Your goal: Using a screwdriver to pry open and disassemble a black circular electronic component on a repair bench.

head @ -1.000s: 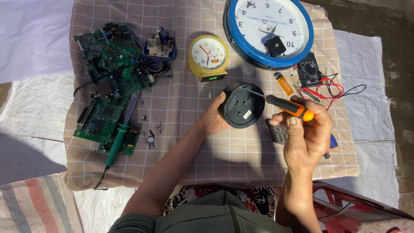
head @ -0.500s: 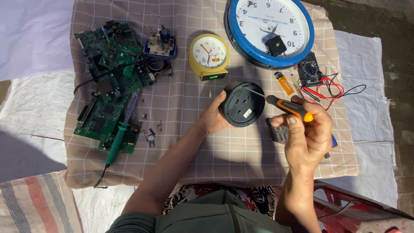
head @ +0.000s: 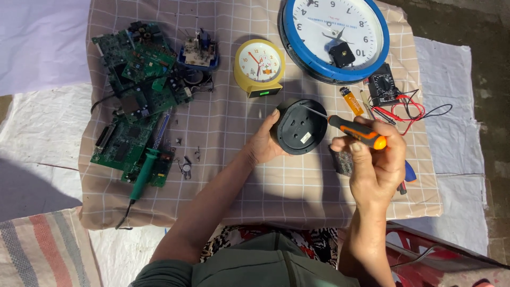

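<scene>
Green circuit boards (head: 139, 101) lie heaped at the far left of a checked cloth (head: 234, 175), a green-handled soldering iron (head: 142, 175) resting across them, clear of the working space. At centre, the left hand (head: 263, 146) clasps a round black clock back (head: 301, 126), tilting it toward the right hand (head: 374, 165), which is clenched around one orange-handled screwdriver (head: 355, 131), tip at the casing's far rim. Three clocks are visible: this one, a yellow alarm clock (head: 260, 66), a blue wall clock (head: 334, 37). One multimeter (head: 383, 85) sits far right.
</scene>
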